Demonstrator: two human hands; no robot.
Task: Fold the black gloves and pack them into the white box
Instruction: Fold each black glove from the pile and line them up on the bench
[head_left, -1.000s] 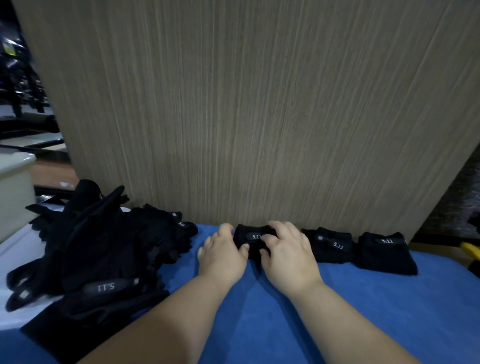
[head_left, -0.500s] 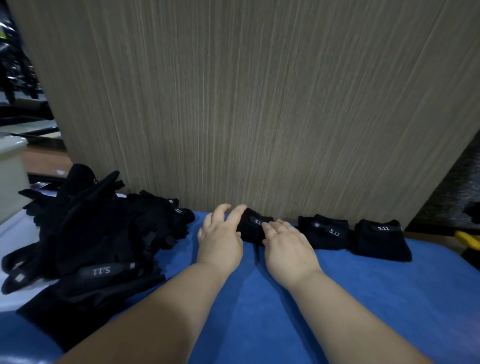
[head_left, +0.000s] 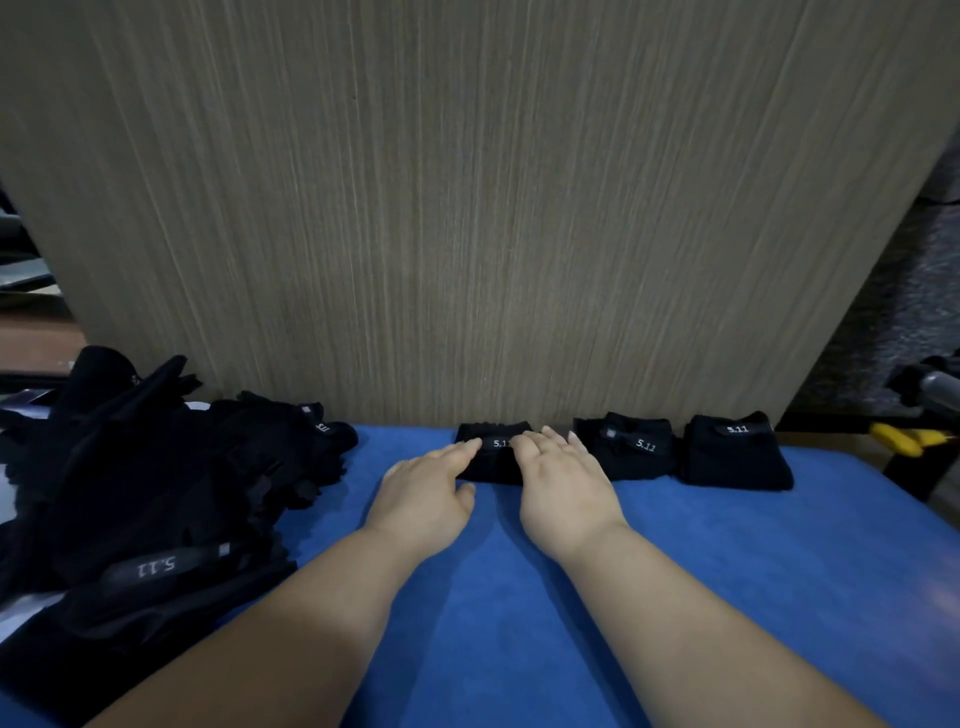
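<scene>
Touching glove (head_left: 492, 464) — left hand (head_left: 423, 488), right hand (head_left: 563, 486).

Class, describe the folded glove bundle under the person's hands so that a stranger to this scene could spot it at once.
Start at the tall wood-grain panel behind the blue table top. Along its foot lies a row of three folded black glove bundles. The leftmost bundle is nearest the loose glove pile, and it alone has the left hand and right hand resting on it.

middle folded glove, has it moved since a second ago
No. The middle folded glove keeps its spot at the wooden panel's foot, beside the rightmost folded glove.
</scene>
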